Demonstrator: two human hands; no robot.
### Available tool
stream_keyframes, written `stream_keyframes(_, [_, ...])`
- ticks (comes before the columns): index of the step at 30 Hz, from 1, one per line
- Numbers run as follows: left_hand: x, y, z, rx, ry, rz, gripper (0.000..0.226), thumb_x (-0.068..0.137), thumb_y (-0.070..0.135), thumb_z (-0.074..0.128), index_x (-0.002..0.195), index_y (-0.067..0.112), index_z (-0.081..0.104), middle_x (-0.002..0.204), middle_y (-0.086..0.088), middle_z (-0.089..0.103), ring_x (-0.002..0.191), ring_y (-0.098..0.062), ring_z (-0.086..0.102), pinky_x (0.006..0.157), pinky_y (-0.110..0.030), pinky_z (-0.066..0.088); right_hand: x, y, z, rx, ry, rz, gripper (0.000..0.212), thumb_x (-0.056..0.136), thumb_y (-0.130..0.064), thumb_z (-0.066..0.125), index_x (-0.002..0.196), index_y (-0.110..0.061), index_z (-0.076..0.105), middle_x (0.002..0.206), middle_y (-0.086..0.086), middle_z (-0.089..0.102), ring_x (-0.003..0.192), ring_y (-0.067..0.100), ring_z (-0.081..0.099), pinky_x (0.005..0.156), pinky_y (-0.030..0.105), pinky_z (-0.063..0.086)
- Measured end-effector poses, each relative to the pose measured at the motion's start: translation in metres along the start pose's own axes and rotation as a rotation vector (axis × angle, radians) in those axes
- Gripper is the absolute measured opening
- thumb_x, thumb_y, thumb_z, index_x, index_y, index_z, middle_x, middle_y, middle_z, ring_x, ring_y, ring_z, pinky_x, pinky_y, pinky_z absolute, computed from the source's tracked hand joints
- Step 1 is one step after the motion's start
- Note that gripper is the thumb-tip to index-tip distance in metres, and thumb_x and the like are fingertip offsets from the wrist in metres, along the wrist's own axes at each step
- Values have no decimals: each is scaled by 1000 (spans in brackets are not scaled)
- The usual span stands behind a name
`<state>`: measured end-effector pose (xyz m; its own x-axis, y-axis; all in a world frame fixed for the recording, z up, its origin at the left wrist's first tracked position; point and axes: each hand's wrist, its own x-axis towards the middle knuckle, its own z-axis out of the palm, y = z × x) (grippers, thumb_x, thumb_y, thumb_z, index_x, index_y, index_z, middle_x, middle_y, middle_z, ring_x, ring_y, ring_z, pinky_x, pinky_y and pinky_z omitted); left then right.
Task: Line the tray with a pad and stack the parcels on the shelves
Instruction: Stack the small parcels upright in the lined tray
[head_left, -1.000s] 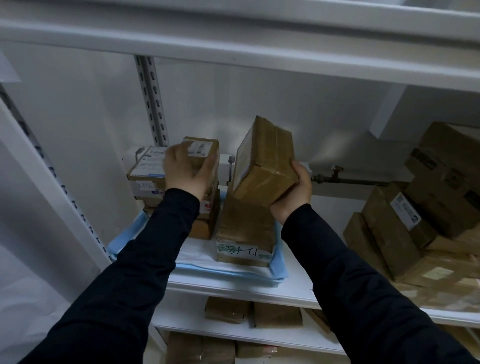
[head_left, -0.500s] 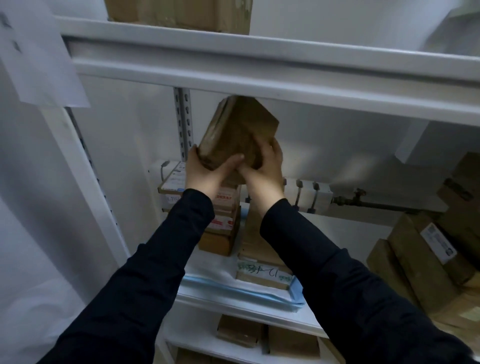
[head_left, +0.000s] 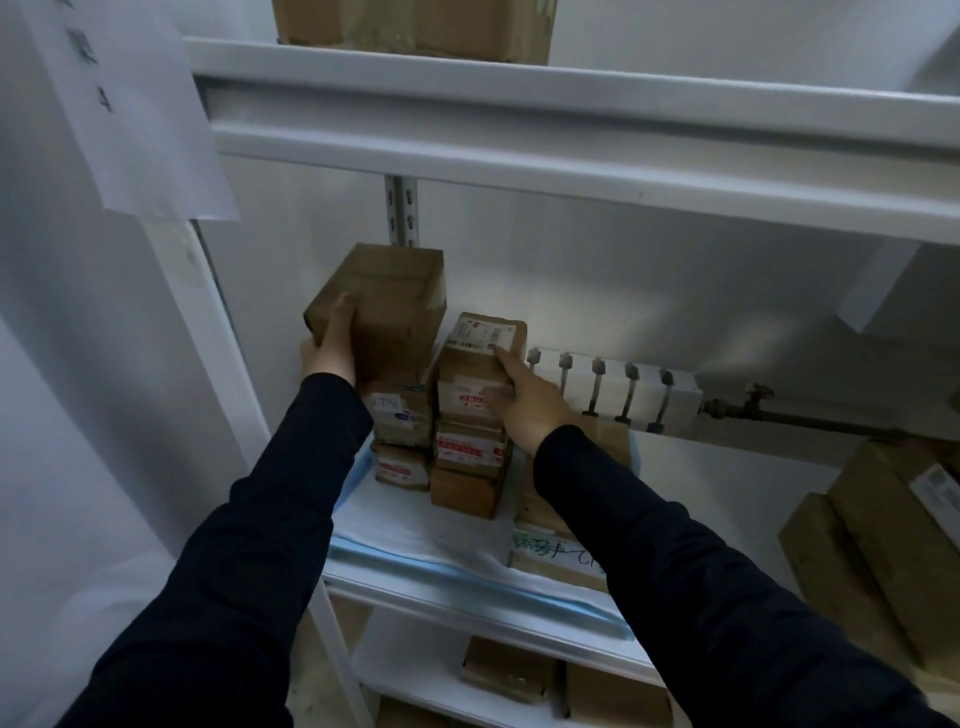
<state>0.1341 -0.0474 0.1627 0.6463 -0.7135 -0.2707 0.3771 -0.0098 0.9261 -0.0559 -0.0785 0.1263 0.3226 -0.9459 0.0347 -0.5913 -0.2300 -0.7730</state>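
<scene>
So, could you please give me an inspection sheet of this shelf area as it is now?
Surface: white shelf, lined with a blue-edged pad.
Job's things: brown parcel, tilted, atop the left stack; labelled parcel tops the right stack; flat parcel with green writing right of them.
Clutter: loose parcels piled at the right.
Hands: left hand grips the brown parcel; right hand, fingers straight, touches the labelled parcel.
Cables: nothing seen.
Surroundings: paper sheet on the upright; pipe along the back wall; box on the shelf above; lower parcels beneath.
</scene>
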Motion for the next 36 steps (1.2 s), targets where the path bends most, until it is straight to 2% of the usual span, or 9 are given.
stream_keyframes(4, [6,-6,3,88,-10,-21,75,82,59,55,141,18,34,117,-5,44,101,-28,49,85,-44,54,-1,3,2,7,48,-17,49,102,-20,36,148,-36,28,142,6,50,115,23,57,98,35,49])
stream_keyframes(10, [13,-4,9,252,-62,-36,85,80,72,43,141,13,33,133,-12,47,112,-40,52,85,-55,52,-4,4,0,3,72,-8,49,103,-15,32,148,-34,28,142,6,49,117,22,55,100,33,48])
stream_keyframes(16, [27,-5,3,375,-74,-84,109,57,90,34,140,18,35,131,-14,48,110,-44,54,88,-55,51,-8,2,1,3,48,-8,60,102,-18,33,151,-37,4,130,11,57,108,28,60,93,43,51])
stream_keyframes(18, [22,-4,6,381,-84,-82,105,65,89,32,143,19,31,135,-16,46,113,-43,53,89,-54,50,-8,2,3,25,39,-11,64,102,-19,35,152,-37,-1,127,8,59,104,26,62,91,43,53])
stream_keyframes(20, [17,-3,10,364,-89,-96,97,73,85,31,145,20,27,137,-15,44,114,-41,52,79,-49,54,-9,2,4,30,32,-13,67,101,-19,37,152,-36,-3,125,7,61,101,24,63,89,42,54])
stream_keyframes(22, [14,-4,13,346,-85,-94,90,77,81,30,145,21,25,138,-15,42,112,-41,53,61,-44,54,-10,2,3,29,28,-17,68,101,-17,39,152,-34,-2,127,6,60,102,22,62,90,39,54])
stream_keyframes(24, [14,-6,13,357,-74,-84,85,80,79,28,144,22,25,138,-15,42,108,-41,55,55,-41,52,-11,2,1,28,16,-22,68,101,-17,39,152,-32,-2,128,6,59,104,22,61,89,35,53])
stream_keyframes(31, [9,-18,8,314,-51,-26,77,86,73,28,141,20,24,132,-14,45,70,-31,61,62,-40,53,-15,5,2,43,9,-44,70,100,-17,41,152,-35,-2,129,3,58,105,20,61,90,39,54])
stream_keyframes(36, [8,-19,5,316,-39,-13,78,84,75,28,142,23,23,128,-12,49,70,-29,64,61,-38,54,-16,8,4,86,43,-53,69,99,-17,42,151,-37,1,129,-2,57,103,16,61,89,38,55])
